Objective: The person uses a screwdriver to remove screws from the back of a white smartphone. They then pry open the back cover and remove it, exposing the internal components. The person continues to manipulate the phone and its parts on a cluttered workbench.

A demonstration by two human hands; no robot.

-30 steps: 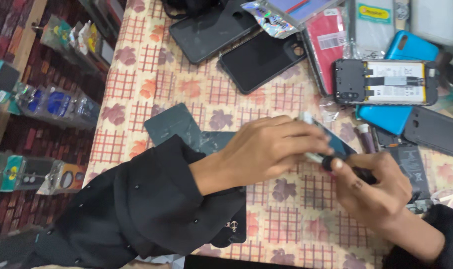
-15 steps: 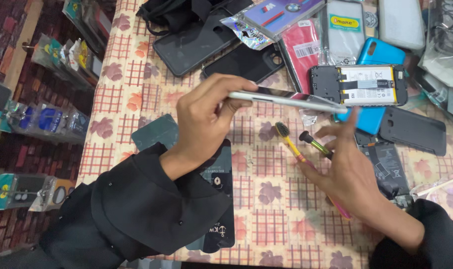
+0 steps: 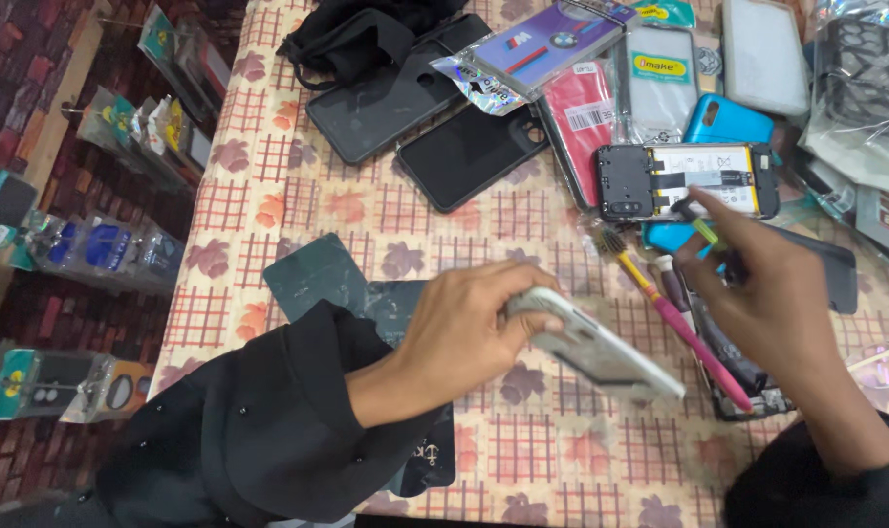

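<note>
Gripping a white phone frame [image 3: 601, 354], left hand [image 3: 474, 328] clamped; right hand [image 3: 767, 293] pinching a screwdriver [image 3: 700, 227].

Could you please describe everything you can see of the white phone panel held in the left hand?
The white panel is a thin, flat, rounded-cornered piece, plastic by its look, blurred in this view. It is tilted, its far end sloping down to the right above the checked tablecloth. The left hand pinches its upper-left end; nothing else touches it. It hangs just left of the pink brush and the right hand, which holds a small tool.
</note>
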